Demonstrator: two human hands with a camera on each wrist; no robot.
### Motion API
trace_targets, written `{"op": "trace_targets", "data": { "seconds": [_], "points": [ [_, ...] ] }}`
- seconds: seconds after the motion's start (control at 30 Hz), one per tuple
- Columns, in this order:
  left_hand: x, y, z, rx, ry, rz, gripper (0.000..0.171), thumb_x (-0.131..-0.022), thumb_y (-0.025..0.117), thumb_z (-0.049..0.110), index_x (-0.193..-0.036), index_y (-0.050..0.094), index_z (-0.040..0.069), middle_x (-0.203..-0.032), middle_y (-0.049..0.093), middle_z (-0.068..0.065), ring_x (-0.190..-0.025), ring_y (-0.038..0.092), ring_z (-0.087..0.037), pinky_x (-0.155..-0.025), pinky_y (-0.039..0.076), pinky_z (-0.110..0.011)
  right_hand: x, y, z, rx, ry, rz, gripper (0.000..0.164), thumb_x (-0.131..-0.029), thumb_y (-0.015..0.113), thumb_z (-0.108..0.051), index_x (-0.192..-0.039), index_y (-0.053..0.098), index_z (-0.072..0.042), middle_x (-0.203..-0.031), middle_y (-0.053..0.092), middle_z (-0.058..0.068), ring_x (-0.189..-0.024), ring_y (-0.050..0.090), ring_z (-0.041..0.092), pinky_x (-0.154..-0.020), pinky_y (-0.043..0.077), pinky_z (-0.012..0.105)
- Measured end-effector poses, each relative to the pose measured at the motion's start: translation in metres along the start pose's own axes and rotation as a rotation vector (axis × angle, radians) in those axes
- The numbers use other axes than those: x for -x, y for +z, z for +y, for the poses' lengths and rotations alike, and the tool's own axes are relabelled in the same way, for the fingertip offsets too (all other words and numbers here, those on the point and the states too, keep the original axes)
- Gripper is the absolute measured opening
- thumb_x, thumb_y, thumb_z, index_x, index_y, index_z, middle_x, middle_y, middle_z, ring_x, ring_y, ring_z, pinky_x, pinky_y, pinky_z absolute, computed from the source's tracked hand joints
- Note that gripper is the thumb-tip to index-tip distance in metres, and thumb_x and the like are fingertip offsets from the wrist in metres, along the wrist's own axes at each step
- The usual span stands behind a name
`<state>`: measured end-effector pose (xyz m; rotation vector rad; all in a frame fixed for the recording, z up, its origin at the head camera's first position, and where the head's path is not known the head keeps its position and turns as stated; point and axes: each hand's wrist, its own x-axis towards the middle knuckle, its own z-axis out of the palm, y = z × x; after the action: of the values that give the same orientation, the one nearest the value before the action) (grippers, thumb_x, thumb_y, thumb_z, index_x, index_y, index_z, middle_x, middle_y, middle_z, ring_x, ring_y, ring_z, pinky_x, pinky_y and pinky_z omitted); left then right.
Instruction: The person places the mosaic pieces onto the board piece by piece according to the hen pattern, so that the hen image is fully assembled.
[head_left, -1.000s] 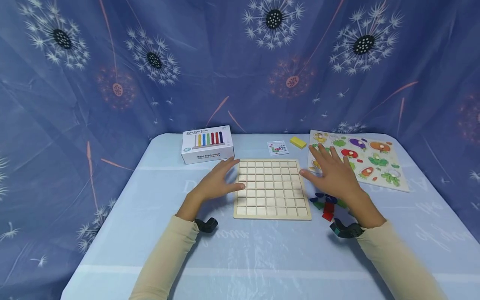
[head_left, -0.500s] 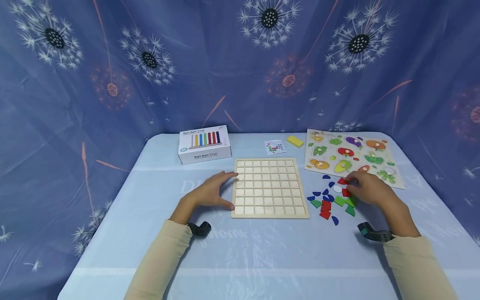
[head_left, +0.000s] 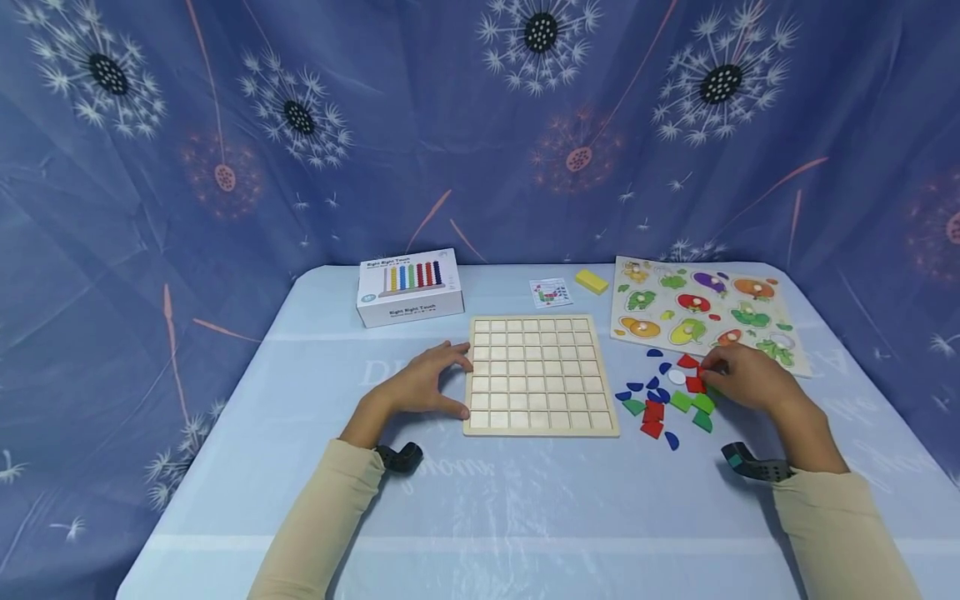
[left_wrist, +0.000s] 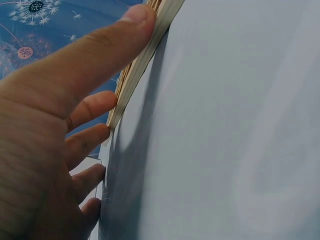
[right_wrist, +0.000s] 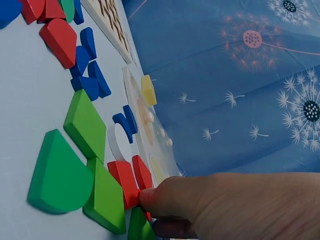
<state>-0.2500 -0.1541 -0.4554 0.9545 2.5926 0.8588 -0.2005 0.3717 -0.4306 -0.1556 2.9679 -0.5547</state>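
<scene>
A square wooden grid board (head_left: 532, 376) lies in the middle of the table. My left hand (head_left: 423, 385) rests against its left edge, thumb and fingers spread apart; in the left wrist view the thumb tip touches the board's rim (left_wrist: 145, 55). To the right of the board my right hand (head_left: 757, 385) pinches a small red piece (right_wrist: 142, 196) between thumb and finger, mostly hidden by them. Around it lie other flat pieces: a red piece (right_wrist: 124, 182), a light green diamond (right_wrist: 86, 122), a green round-ended piece (right_wrist: 60, 175), a white disc (head_left: 677, 377) and several blue half-circles (head_left: 672, 440).
A vegetable knob puzzle (head_left: 667, 312) lies behind the loose pieces. At the back are a yellow block (head_left: 592, 282), a small picture card (head_left: 551, 292) and a white box (head_left: 411, 287). A blue dandelion-print curtain (head_left: 450, 125) hangs behind the table.
My right hand has come down and right, from above the pieces, to a red piece at their right side. My left hand has lowered to the board's left edge.
</scene>
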Motion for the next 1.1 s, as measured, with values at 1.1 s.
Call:
{"op": "trace_targets", "data": {
  "seconds": [1.1],
  "points": [
    [0.0003, 0.0033, 0.0025, -0.031, -0.026, 0.014, 0.069, -0.070, 0.091, 0.049, -0.125, 0.060, 0.021, -0.163, 0.032, -0.004, -0.152, 0.014, -0.034, -0.120, 0.013, -0.055, 0.0029, 0.0030, -0.0065, -0.050, 0.146, 0.000, 0.024, -0.094, 0.072, -0.025, -0.097, 0.067, -0.001, -0.083, 0.063, 0.008, -0.077, 0.055, 0.027, -0.067, 0.048, 0.043]
  ]
}}
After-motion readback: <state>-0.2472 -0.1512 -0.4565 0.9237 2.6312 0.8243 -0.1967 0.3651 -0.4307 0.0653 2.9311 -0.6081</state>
